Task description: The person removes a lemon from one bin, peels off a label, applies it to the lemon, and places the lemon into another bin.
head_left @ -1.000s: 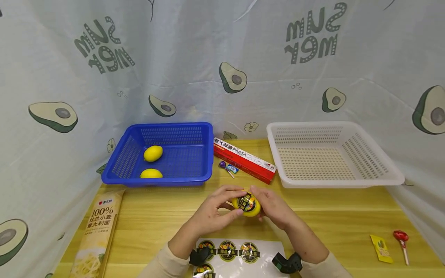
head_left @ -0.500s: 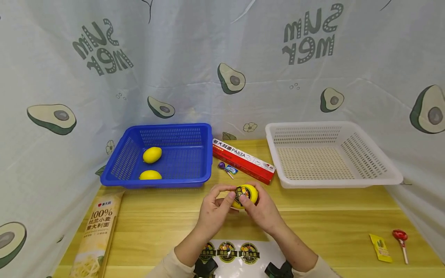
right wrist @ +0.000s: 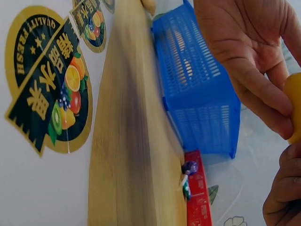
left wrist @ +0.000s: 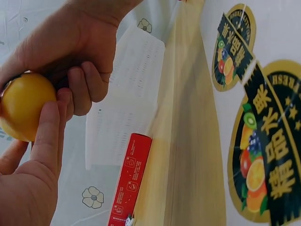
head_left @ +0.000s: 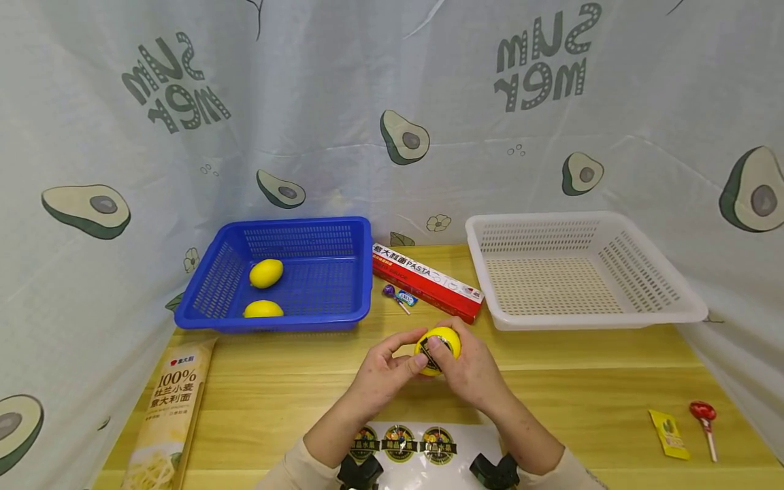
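A yellow lemon [head_left: 449,335] with a round dark fruit sticker [head_left: 425,349] on it is held between both hands above the table. My left hand [head_left: 378,378] pinches its left side with thumb and fingers. Wrapped around the other side, my right hand [head_left: 474,374] lays its thumb over the sticker, hiding part of it. In the left wrist view the lemon [left wrist: 27,107] shows its plain underside against the fingers. Below the hands lies a white sheet [head_left: 429,474] with several matching stickers, partly covered by the wrists.
A blue basket [head_left: 318,318] at the back left holds two lemons [head_left: 266,273]. A white basket [head_left: 597,320] stands back right, with a red pasta box [head_left: 429,282] and a purple lollipop [head_left: 388,290] between. A spaghetti pack [head_left: 168,415] lies left; a yellow packet [head_left: 669,434] and red lollipop [head_left: 702,411] lie right.
Both hands have turned the lemon and closed in around it. The right thumb has moved from the lemon's side onto the sticker, and stays there as the lemon shifts slightly right.
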### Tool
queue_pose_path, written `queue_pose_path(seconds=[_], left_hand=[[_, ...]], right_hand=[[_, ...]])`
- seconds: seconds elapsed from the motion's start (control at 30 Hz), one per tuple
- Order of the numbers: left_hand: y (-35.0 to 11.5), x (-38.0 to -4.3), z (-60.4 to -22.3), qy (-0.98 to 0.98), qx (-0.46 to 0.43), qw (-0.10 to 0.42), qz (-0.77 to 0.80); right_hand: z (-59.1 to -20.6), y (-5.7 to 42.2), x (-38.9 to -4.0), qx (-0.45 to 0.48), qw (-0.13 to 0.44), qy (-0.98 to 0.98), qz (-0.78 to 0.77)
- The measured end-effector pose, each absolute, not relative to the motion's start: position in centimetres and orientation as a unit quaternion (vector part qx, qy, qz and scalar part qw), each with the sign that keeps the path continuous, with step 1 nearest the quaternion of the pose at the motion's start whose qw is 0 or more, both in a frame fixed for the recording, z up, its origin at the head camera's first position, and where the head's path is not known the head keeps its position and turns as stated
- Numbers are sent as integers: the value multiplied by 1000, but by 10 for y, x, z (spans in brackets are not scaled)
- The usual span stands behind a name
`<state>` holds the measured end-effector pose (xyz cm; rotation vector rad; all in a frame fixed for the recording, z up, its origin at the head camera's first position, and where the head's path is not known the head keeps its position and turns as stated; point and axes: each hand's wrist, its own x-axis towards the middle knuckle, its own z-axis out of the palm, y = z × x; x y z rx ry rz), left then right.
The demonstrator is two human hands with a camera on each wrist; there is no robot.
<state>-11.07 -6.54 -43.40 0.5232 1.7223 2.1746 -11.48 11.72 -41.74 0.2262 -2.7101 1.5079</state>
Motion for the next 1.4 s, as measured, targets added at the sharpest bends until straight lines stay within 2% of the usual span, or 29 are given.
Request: queue_pose_path(seconds=[0.27,0.53,0.7,0.83,1.0,1.23,1.4], left_hand=[[-68,-113,-433,601,168,174,762],[-73,-116,-431,605,170,210,749],[-68,-116,-431,647,122,177,732],[-64,-114,-432,652,92,139,740],[-60,-112,-435,648,59,123,749],[-59,-111,-435,654,53,145,741],[-58,-111,-433,672,39,140,726]], right_hand=[[-423,122,-114,155,92,-867,464],[-427,122,-114,165,83,-861,475],[-431,118,-113,219,118,-875,416],[-432,115,-111,221,133,-884,390],[-432,114,-110,215,108,-888,393],[-432,114,-111,207,73,-889,401],[-431,115,-112,190,42,-891,410]])
